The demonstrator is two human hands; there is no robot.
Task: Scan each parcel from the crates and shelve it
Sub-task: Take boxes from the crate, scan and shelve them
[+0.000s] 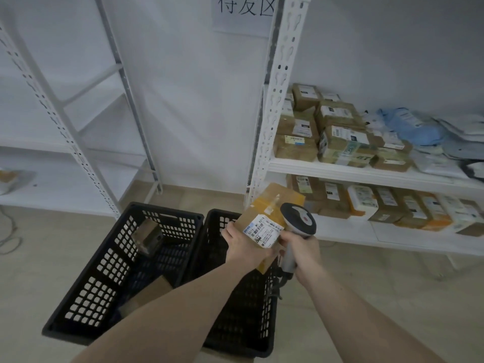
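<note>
cardboard parcel (264, 221) in left grip (242, 244); right grip (301, 247) clasps scanner (297, 226).

The parcel (264, 216) you hold is brown cardboard, matt, with bands of glossy yellowish tape and a smooth white paper label (264, 230). Your scanner (298, 218) looks like smooth plastic, a pale grey body with a dark, slightly shiny head. The two crates (110, 260) before you are black plastic with perforated lattice walls, dull in finish. The shelving upright (277, 85) is white-painted metal, punched with keyhole slots, and the shelf boards (366, 174) look smooth and white. On them, the stacked boxes (337, 134) are taped cardboard with paper labels; the bags (411, 124) beside them look like soft, crinkled plastic film, blue and white. The sign (243, 11) on the wall is plain paper.
</note>
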